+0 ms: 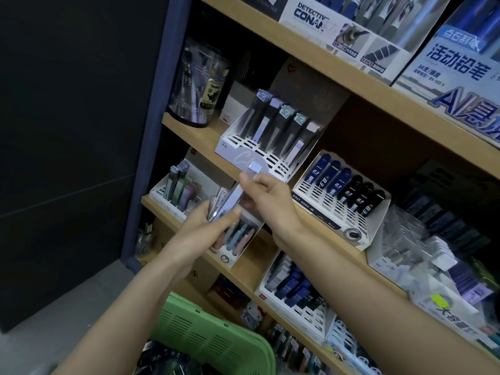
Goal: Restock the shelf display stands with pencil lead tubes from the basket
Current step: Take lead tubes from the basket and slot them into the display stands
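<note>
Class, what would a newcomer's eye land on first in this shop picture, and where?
Dead centre, the right hand pinches a lilac-capped lead tube from a bundle gripped by the left hand. Just above, a partly filled white display stand sits on the shelf; a green basket fills the bottom edge.

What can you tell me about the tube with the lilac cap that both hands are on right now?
The tube is slim, clear plastic by its look, with a flat pale lilac cap and a lilac strip down its length. It tilts cap-up toward the white stand on the shelf. The right hand pinches it just under the cap; its lower end sits in a bunch of similar tubes that the left hand grips, thumb across it.
</note>
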Demonstrator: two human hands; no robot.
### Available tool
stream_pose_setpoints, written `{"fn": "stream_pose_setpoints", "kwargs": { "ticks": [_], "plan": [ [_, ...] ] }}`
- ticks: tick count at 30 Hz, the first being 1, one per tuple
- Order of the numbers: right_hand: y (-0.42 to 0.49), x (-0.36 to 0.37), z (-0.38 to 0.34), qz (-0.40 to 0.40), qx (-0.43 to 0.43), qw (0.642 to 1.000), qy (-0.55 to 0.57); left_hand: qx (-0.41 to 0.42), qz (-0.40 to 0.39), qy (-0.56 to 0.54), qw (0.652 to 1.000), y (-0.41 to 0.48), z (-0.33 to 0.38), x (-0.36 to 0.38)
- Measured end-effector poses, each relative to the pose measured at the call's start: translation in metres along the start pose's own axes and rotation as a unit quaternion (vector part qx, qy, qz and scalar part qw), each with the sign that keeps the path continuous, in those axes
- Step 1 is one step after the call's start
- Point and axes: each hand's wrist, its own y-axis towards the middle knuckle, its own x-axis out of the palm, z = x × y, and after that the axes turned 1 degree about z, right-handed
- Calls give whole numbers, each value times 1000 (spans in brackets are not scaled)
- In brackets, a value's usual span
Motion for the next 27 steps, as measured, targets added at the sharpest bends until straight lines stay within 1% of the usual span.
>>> {"fn": "stream_pose_setpoints", "kwargs": {
  "ticks": [2,5,9,12,15,18,21,24,27],
  "plan": [
    [1,-6,-2,9,21,999,28,-3,-4,-25,1000,-1,1,-1],
    [0,-12,-5,-6,11,998,55,15,-25,-56,998,-2,3,-2],
    [2,-20,-17,-56,-11,996,69,31,-77,-114,990,-5,7,-2],
    [6,-22,-27,-94,-28,992,78,20,-115,-176,977,-9,11,1],
    [8,-21,-33,-122,-38,987,93,5,-131,-215,968,-10,13,0],
    [7,-20,-35,-135,-54,986,87,8,-107,-207,972,-9,13,-3],
    [5,-17,-34,-135,-70,988,32,36,-41,-137,989,-7,11,-5],
    [4,-12,-33,-106,-70,992,0,61,35,-64,995,-5,9,-5],
    [6,-10,-33,-77,-84,993,-34,90,53,-43,994,-4,8,-5]
  ]
}}
